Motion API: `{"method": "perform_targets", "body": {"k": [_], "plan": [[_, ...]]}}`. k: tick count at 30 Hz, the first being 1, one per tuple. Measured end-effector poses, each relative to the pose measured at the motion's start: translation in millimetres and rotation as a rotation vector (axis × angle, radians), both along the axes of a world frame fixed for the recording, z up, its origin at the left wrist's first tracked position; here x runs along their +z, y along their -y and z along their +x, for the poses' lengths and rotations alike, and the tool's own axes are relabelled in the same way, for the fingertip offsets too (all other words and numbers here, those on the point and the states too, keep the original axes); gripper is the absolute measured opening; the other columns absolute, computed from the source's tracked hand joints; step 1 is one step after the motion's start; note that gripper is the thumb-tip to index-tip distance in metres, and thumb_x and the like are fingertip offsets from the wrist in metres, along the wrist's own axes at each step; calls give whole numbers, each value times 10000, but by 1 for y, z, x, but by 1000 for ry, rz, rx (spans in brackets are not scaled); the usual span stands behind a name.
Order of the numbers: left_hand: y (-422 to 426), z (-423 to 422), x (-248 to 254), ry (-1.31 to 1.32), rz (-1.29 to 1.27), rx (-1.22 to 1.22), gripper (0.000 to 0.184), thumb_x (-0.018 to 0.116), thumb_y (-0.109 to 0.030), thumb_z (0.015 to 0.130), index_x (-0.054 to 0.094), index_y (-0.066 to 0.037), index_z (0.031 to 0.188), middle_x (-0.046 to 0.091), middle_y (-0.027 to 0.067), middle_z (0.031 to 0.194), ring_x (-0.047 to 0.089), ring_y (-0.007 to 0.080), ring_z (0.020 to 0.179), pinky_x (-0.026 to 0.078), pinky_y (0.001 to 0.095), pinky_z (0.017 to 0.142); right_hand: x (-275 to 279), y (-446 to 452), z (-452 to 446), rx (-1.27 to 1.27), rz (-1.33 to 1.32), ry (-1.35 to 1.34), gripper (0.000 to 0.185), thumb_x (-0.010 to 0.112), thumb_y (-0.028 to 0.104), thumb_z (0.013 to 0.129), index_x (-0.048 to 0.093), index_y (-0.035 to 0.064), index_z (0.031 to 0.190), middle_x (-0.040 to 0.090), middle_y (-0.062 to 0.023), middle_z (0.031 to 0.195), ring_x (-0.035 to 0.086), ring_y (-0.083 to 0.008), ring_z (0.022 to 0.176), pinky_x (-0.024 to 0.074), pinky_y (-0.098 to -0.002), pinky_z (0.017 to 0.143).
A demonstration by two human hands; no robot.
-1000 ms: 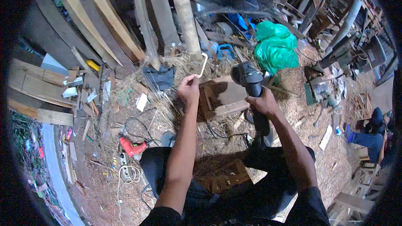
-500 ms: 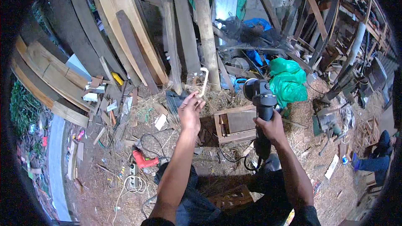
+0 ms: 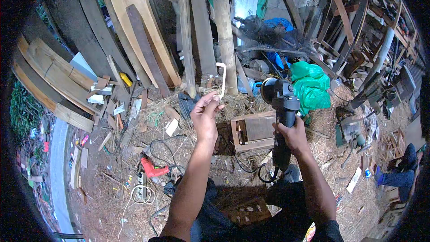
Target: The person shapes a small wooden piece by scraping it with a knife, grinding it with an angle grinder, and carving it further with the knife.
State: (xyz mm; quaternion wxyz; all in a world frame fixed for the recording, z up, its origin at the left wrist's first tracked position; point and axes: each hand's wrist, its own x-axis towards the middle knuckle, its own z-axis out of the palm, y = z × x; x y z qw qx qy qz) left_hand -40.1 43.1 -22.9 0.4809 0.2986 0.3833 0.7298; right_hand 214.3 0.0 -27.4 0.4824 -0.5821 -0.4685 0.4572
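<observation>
My left hand (image 3: 207, 115) pinches the lower end of a thin, pale bent rod (image 3: 223, 79), held upright with its hooked end on top. To its right, my right hand (image 3: 293, 135) is wrapped round the dark body of an angle grinder (image 3: 285, 115), whose round disc head points up and left. A black cord runs from the grinder's lower end. The rod and the grinder are apart. Below and between them, a wooden frame with a panel (image 3: 260, 130) lies on the ground.
A red drill (image 3: 153, 167) and a power strip (image 3: 141, 187) lie at the lower left. Tall planks (image 3: 197, 27) lean behind, beside a green plastic bag (image 3: 310, 86). A person's legs (image 3: 398, 179) show at the far right.
The view has tilted up, showing more of the wall and planks. My left hand has turned the rod more upright. The grinder stays in my right hand.
</observation>
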Motion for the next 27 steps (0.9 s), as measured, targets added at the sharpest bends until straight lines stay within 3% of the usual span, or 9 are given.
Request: {"method": "perform_targets", "body": {"k": [5, 8, 11, 14, 20, 23, 27], "plan": [[0, -1, 0, -57, 29, 14, 208, 642, -34, 877, 668, 2, 1079, 653, 59, 959, 616, 115, 851, 557, 297, 718, -2, 2, -2, 35, 4, 42, 358, 756, 132, 730, 542, 8, 989, 613, -64, 797, 588, -146, 677, 483, -314, 588], [5, 2, 7, -240, -21, 92, 207, 646, -33, 879, 679, 4, 1080, 651, 52, 962, 608, 105, 845, 548, 279, 731, 20, 12, -11, 41, -65, 17, 380, 759, 139, 723, 543, 9, 1008, 618, -68, 812, 588, -148, 707, 487, -318, 617], [7, 1, 4, -647, 109, 239, 217, 645, -9, 868, 685, 8, 1081, 652, 56, 964, 605, 99, 844, 528, 250, 732, 20, 16, -10, 57, -58, 60, 412, 763, 149, 711, 543, 5, 1028, 622, -72, 832, 582, -152, 717, 489, -327, 632], [10, 6, 4, -823, 246, 364, 230, 651, 11, 843, 693, -11, 1068, 656, 62, 957, 610, 102, 844, 512, 237, 732, 3, 15, -6, 83, 37, 115, 414, 761, 143, 715, 538, 0, 1034, 618, -67, 821, 580, -150, 687, 485, -321, 609], [14, 14, 9, -1044, 360, 469, 232, 640, 41, 781, 708, -27, 992, 652, 112, 907, 615, 199, 781, 507, 294, 725, -4, 15, -1, 81, 95, 81, 376, 751, 113, 741, 526, 2, 1021, 598, -47, 769, 582, -135, 632, 477, -298, 557], [19, 15, 12, -1102, 369, 463, 212, 669, 24, 791, 698, -26, 996, 653, 110, 946, 638, 180, 834, 508, 284, 748, 4, 15, 0, 64, 55, 18, 376, 747, 108, 744, 520, 2, 1024, 588, -43, 764, 582, -137, 626, 475, -298, 552], [19, 19, 9, -908, 315, 346, 203, 633, 27, 820, 664, -17, 1015, 662, 108, 916, 618, 166, 786, 498, 281, 725, 6, 14, 6, 23, 28, -34, 376, 743, 112, 752, 512, 1, 1027, 584, -53, 764, 587, -148, 618, 478, -301, 544]]}}
